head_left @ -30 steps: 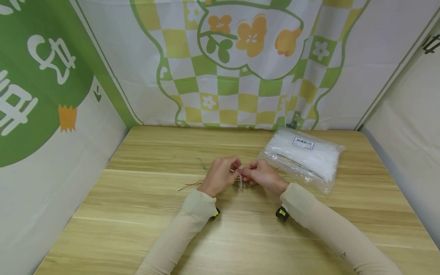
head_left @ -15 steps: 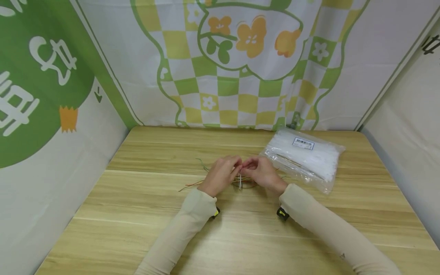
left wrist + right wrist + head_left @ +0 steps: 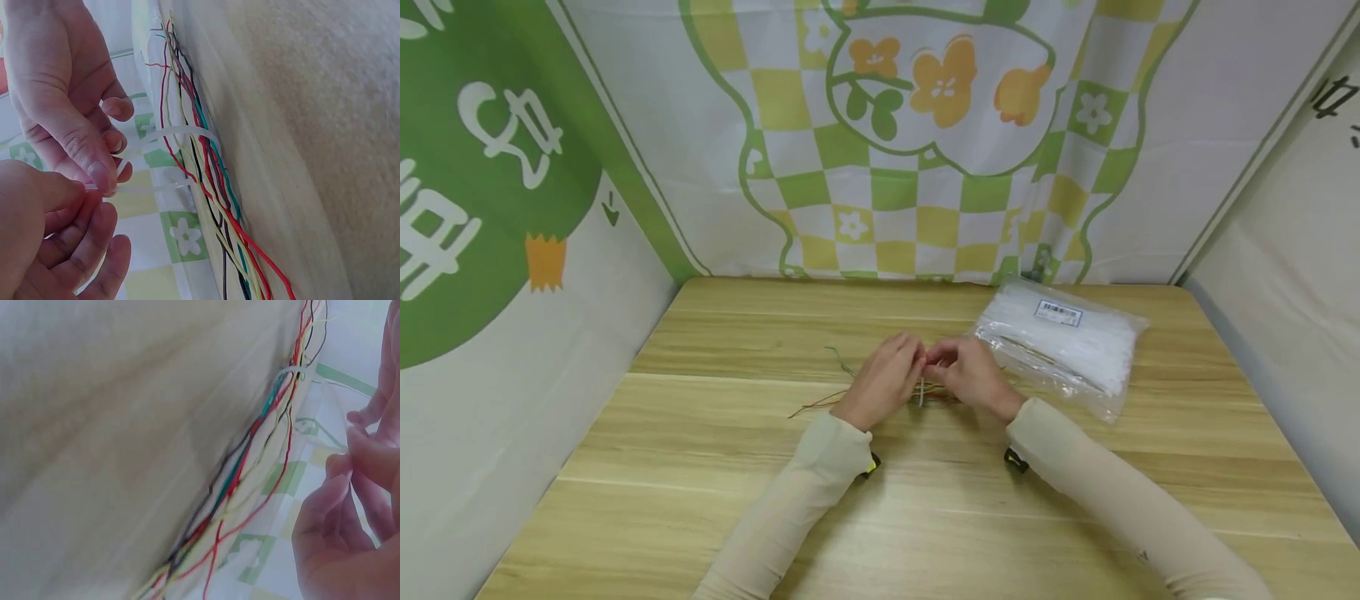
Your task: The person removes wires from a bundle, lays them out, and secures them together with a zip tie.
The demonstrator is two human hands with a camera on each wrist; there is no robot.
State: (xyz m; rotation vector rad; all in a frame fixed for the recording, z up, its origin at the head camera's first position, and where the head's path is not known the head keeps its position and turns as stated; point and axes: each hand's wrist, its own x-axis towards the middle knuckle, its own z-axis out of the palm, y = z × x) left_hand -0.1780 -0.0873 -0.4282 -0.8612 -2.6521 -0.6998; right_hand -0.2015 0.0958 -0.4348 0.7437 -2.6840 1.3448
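A loose bundle of thin red, black, yellow and teal wires point(image 3: 215, 181) lies across the wooden table point(image 3: 715, 492). Around its middle goes a white cable tie point(image 3: 181, 130), forming a wide loop that rises from the wires; it also shows in the right wrist view as a pale cable tie point(image 3: 292, 370). Above the bundle, my left hand point(image 3: 883, 379) and my right hand point(image 3: 973, 379) meet fingertip to fingertip. Each pinches the cable tie between thumb and forefinger, where its two ends come together. The fingers hide the tie's head.
At the back right lies a clear plastic bag point(image 3: 1060, 333) full of white cable ties, with a barcode label. Loose wire ends point(image 3: 812, 406) stick out left of my left hand. A patterned curtain point(image 3: 917, 192) stands behind the table.
Both hands have risen slightly and moved a little away from me, still together at the cable tie. The tie's loop stands more upright over the wires.
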